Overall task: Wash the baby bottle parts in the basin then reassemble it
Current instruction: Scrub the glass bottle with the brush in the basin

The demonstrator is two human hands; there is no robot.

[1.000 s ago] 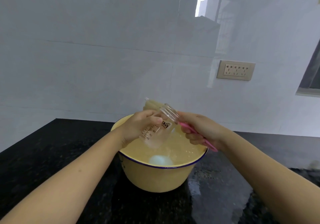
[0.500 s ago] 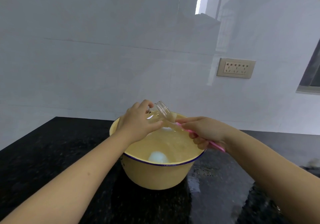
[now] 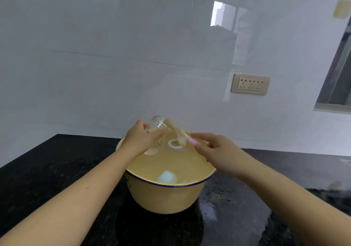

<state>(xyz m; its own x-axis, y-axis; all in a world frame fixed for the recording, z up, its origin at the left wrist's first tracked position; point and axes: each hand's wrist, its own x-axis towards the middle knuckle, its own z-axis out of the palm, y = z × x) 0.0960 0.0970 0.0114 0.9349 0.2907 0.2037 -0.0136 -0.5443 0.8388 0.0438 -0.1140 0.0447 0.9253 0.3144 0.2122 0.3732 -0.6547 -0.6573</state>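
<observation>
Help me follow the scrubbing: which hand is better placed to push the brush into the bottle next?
Right, probably. The right hand holds the brush by its pink handle, sponge head at the mouth of the bottle; the left hand is gripping the tilted bottle over the basin.

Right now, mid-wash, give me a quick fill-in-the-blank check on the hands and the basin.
1. The left hand grips the clear ____ above the basin.
2. The right hand holds a brush with a ____ handle.
3. The yellow basin's rim is edged in ____.
4. A white ring floats on the ____ in the basin.

Missing words: bottle; pink; blue; water.
</observation>
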